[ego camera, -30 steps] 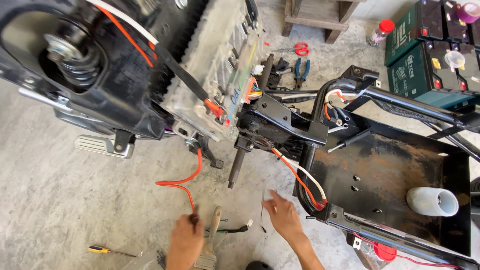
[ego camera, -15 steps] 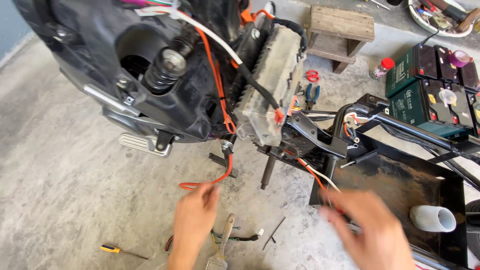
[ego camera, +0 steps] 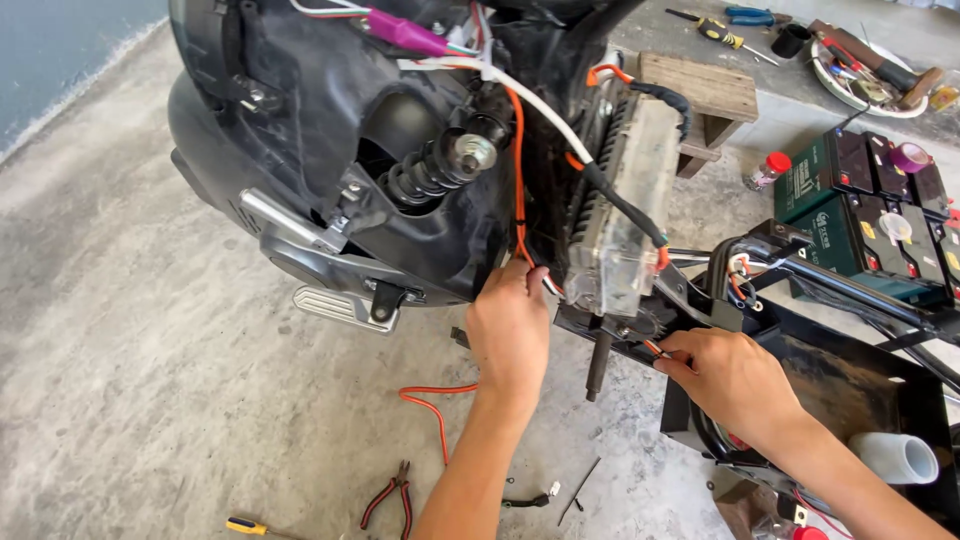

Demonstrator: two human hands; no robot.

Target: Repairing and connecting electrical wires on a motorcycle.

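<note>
the left hand (ego camera: 510, 325) pinches the orange cable (ego camera: 517, 180) beside the finned controller box (ego camera: 625, 205), while the right hand (ego camera: 725, 372) grips thin orange wires (ego camera: 655, 348) below it.

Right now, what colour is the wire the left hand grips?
Orange wire; head view.

Single head view, looking steeply down, close over scooter underside (ego camera: 380, 200); concrete floor (ego camera: 150, 400) toward 8 o'clock.

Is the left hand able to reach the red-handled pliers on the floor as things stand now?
Probably yes: the pliers lie uncovered on the concrete beside the left forearm, though the left hand is up at the orange wire.
</note>
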